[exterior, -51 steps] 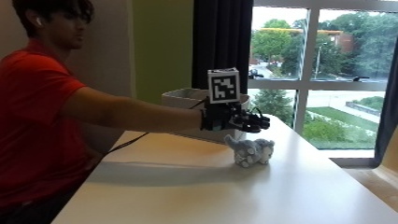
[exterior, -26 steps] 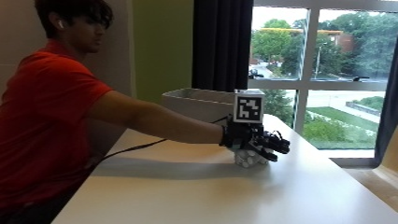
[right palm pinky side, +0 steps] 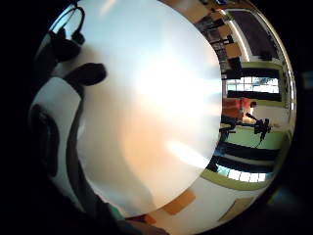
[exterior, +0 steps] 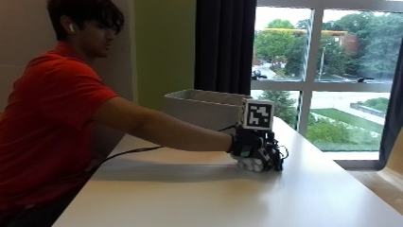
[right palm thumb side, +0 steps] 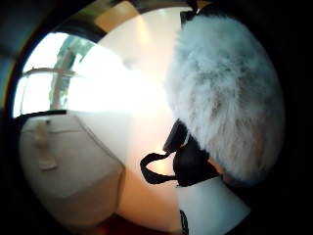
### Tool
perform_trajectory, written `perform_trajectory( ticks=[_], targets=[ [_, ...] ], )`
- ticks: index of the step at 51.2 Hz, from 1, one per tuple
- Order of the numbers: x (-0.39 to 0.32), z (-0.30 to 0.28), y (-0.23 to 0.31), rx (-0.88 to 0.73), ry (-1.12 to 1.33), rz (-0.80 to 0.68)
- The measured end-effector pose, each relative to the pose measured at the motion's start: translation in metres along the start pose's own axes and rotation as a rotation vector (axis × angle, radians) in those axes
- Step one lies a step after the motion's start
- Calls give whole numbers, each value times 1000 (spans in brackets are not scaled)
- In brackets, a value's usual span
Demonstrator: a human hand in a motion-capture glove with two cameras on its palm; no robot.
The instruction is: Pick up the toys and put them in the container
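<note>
While the person in the red shirt reaches across the white table (exterior: pixel 189 198), the gloved right hand (exterior: pixel 255 150) sits low on the tabletop at the middle right of the outside view, fingers curled down over a small pale toy (exterior: pixel 252 163). Only a light, fluffy patch of the toy shows beneath the glove there, touching the table surface. The hand appears to be grasping it, with the fingers wrapped round its top and sides, though the glove hides most of the contact.

Behind the hand, toward the window, stands the container (exterior: pixel 205 108), a grey open-topped bin resting on the far part of the table, near the hand but apart from it. What lies inside it cannot be seen from this angle. A dark curtain (exterior: pixel 223 45) hangs at the upper middle of the frame, and a large window (exterior: pixel 327 71) fills the upper right, with trees and a street beyond.

From the thumb side palm view, the toy (right palm thumb side: pixel 227 98) fills the upper right of the frame as a mass of white fur, close against the palm. The container (right palm thumb side: pixel 63 166) shows at the lower left, with the bright tabletop (right palm thumb side: pixel 142 122) between the two.

From the little finger side palm view, the table (right palm pinky side: pixel 151 107) takes up most of the frame, and black-gloved fingers (right palm pinky side: pixel 85 73) curl at the upper left edge.
</note>
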State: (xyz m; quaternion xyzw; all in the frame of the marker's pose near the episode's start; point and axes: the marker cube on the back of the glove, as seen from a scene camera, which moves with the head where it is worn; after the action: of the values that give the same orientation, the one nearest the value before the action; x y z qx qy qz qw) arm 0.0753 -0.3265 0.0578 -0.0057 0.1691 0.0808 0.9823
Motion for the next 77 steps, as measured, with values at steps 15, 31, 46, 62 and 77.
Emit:
perform_trajectory(
  ticks=[15, 31, 46, 62, 77],
  targets=[
    [-10, -1, -2, 169, 110, 90],
    [62, -17, 12, 231, 249, 418],
    [-31, -84, 66, 291, -138, -207],
    [-51, -186, 119, 486, -179, -350],
    [-93, -236, 152, 453, -271, -397]
  ],
)
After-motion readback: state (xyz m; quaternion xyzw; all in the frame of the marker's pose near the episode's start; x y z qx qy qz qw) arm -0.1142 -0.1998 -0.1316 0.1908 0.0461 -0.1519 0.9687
